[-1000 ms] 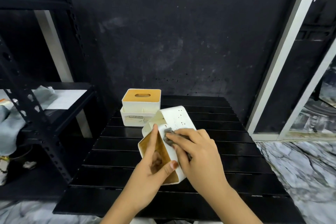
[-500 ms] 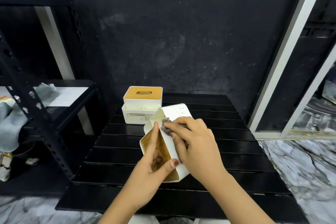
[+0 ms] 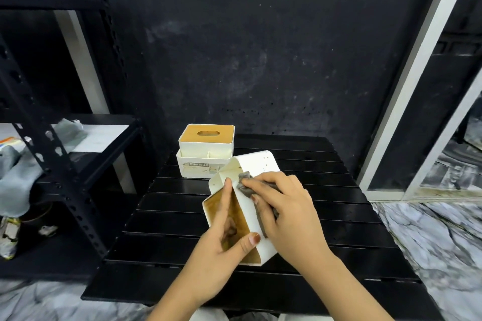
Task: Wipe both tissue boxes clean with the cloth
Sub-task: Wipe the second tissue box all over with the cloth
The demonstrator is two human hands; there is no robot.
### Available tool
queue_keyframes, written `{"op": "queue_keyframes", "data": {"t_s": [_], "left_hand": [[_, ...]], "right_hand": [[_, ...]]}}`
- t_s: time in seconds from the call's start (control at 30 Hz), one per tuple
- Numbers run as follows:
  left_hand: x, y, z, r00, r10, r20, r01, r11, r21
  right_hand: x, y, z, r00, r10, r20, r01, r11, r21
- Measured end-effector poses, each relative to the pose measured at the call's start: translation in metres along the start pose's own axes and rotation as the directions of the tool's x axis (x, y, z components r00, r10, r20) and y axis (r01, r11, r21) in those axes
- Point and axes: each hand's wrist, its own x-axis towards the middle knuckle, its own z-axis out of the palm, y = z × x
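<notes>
A white tissue box (image 3: 260, 164) is held tipped on its side above the middle of the black slatted desk (image 3: 339, 216), wooden lid face turned toward the left. Whether a corner touches the desk cannot be told.

Left hand (image 3: 221, 247): grip is closed on the box, index finger laid straight up the lid-side edge, thumb hooked over the near edge of the white wall. The other fingers are hidden behind the lid face.

Right hand (image 3: 284, 211): a dark grey cloth (image 3: 245, 182) is pressed against the upward-facing white wall of the box, fingers curled over it, pinching it to the surface. A bunched end of the cloth is seen sticking out past the fingertips at the upper part of that wall; a further strip shows under the palm, lower on the same wall.

A second tissue box (image 3: 206, 154) is seen upright near the desk's far left corner, white body, wooden lid with an oval slot on top, a label on its front. It is just behind the held box and not touched by either hand.

A black metal shelf rack (image 3: 65, 164) stands left of the desk, with a pale grey cloth heap (image 3: 15, 177) lying on it. Marble-patterned floor (image 3: 430, 242) is visible to the right.
</notes>
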Motion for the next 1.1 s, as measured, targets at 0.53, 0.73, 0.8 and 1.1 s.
{"op": "queue_keyframes", "data": {"t_s": [0.53,0.73,0.8,1.1], "left_hand": [[0.004,-0.004,-0.001,0.999,-0.009,-0.050,0.007,1.000,-0.028],[0.004,-0.006,0.000,0.998,-0.008,-0.069,0.005,0.999,-0.041],[0.004,-0.005,0.000,0.997,-0.010,-0.072,0.006,0.998,-0.055],[0.005,-0.002,0.001,0.995,-0.023,-0.094,0.020,0.999,-0.040]], "right_hand": [[-0.002,0.029,0.002,0.995,0.100,0.005,-0.100,0.993,0.056],[-0.021,0.028,-0.002,0.992,0.121,-0.040,-0.121,0.993,0.013],[-0.026,0.016,-0.002,0.996,0.082,-0.027,-0.082,0.997,-0.008],[0.000,0.020,0.004,0.992,0.129,0.006,-0.129,0.991,0.039]]}}
